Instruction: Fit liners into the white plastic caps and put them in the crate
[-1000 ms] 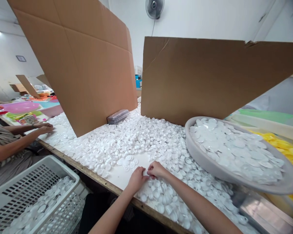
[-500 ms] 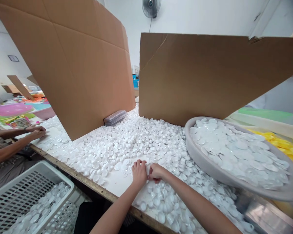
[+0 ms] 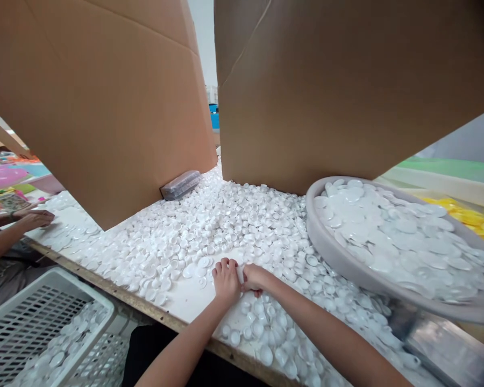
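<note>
Near the front edge of the table, my left hand and my right hand meet with curled fingers. A small white plastic piece shows between them, gripped from both sides; its full shape is hidden by my fingers. Small round white plastic caps cover the table in a thick layer beyond my hands. More of these caps lie loose below my right wrist. Left of my left hand is a bare patch of tabletop with a few flat white discs at its edge.
A grey round tub full of flat white discs stands at right. Two cardboard sheets rise behind. A clear plastic box lies by the left sheet. A white basket holds white pieces below; a co-worker's hands are at far left.
The head view has tipped downward and shifted slightly, so the fan and upper wall have left the picture. My hands stay together, with the white piece showing more clearly between them.
</note>
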A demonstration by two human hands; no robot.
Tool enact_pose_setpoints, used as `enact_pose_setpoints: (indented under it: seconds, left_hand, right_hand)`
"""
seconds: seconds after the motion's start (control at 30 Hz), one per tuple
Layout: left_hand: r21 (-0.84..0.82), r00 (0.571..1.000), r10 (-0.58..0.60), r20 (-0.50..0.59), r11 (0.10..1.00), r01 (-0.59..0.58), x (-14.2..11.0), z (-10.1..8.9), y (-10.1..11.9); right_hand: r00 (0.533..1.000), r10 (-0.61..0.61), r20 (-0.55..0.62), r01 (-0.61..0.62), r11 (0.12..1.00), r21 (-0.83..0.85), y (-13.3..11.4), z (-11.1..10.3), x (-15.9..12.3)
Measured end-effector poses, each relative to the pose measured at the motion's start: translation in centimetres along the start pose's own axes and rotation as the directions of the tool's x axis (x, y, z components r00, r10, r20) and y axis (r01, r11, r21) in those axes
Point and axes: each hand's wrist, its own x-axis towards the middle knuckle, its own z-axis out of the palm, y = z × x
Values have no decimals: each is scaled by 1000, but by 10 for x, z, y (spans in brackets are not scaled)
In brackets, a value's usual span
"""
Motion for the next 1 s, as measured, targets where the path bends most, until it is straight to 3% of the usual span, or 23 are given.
enact_pose_setpoints:
  seconds: [0.13,0.27,0.33,0.43,0.47,0.53,0.6,0.63,0.67,0.7,0.77,0.8,0.9,1.0]
  left_hand:
    - [-9,996,87,37,996,-86,-4,-7,6]
    - [-87,990,94,103,993,-85,-13,-21,-2]
    - [-106,997,7,79,994,1,-20,-40,-28]
    - [-62,977,-211,18,975,212,-38,-89,-99]
    - [-24,954,-300,-29,954,299,-46,-109,-127]
    - [108,824,-477,-304,843,528,-61,-146,-177]
    - [164,667,-519,-535,711,684,-73,-169,-206]
    - [171,648,-512,-564,695,698,-76,-172,-209]
    - [169,682,-508,-527,723,669,-77,-169,-205]
    - [152,754,-497,-429,783,603,-77,-160,-194]
    - [60,902,-401,-158,908,415,-70,-128,-161]
    - [9,938,-342,-47,939,343,-66,-108,-143]
    - [-23,974,-227,7,974,227,-53,-54,-98]
    - [14,985,-173,1,985,173,-46,-28,-84]
  right_hand:
    - [988,-66,-142,54,995,-89,-4,7,-15]
    - [920,-201,-336,115,959,-260,-9,15,-25]
    - [901,-226,-370,134,956,-260,-6,15,-26]
    - [832,-305,-464,186,940,-285,6,7,-20]
    - [799,-335,-499,189,928,-321,11,4,-15]
    - [741,-392,-545,182,899,-399,19,-2,-5]
    - [709,-423,-565,165,878,-450,23,-4,7]
    - [699,-431,-571,155,870,-467,22,-3,12]
    - [689,-436,-580,141,865,-482,21,-1,16]
    - [676,-440,-591,126,860,-495,18,2,20]
    - [648,-442,-621,99,856,-507,10,11,24]
    - [636,-441,-633,91,858,-506,7,15,24]
    - [644,-461,-610,136,854,-502,-1,28,20]
    - [664,-522,-535,268,834,-482,-1,36,10]
